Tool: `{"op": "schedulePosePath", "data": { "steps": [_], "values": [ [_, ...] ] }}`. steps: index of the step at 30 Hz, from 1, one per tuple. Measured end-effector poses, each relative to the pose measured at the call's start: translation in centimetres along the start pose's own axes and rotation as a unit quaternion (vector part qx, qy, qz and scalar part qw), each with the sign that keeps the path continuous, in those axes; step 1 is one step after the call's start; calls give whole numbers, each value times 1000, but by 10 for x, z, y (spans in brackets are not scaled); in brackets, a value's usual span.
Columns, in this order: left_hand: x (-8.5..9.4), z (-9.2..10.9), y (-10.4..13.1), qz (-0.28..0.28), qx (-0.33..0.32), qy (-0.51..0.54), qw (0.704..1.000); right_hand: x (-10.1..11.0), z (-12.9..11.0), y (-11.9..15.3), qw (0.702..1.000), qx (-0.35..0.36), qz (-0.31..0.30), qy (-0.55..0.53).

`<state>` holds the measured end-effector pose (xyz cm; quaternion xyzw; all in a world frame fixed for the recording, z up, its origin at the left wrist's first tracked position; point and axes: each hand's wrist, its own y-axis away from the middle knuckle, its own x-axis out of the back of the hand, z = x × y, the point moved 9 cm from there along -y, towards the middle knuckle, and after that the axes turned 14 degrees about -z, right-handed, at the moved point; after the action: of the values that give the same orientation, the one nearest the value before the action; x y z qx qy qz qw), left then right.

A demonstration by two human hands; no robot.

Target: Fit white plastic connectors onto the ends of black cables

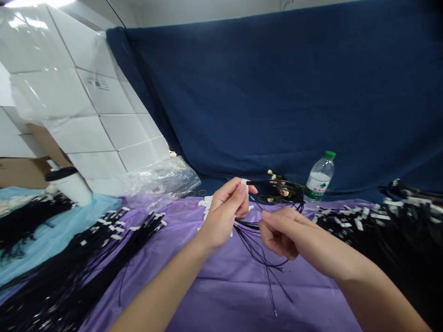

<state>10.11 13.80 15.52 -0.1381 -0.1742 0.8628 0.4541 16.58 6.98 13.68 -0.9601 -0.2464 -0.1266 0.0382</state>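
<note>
Near the middle, my left hand (pixel 226 210) pinches a small white tag (pixel 245 183) at the end of a black cord bundle (pixel 273 183) that runs off to the right. My right hand (pixel 285 230) is closed around a thin black cord just to the right of it. Loose black cords (pixel 254 251) hang between and below both hands, over the purple cloth (pixel 228 286). Small white tags (pixel 206 203) lie behind my left wrist.
Black cords with white tags (pixel 114 240) lie at left, and more (pixel 377 221) at right. A water bottle (pixel 320 177) stands behind my right hand. A white cup (pixel 74 184), clear plastic (pixel 162 177) and white boxes (pixel 104 97) are at left; a blue curtain (pixel 277 92) hangs behind.
</note>
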Motion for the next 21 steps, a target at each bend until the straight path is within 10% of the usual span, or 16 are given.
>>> {"op": "schedulePosePath", "data": {
  "steps": [21],
  "values": [
    [-7, 3, -1, -40, -13, 8, 999, -1, 5, -1, 998, -7, -1, -68]
  ]
}}
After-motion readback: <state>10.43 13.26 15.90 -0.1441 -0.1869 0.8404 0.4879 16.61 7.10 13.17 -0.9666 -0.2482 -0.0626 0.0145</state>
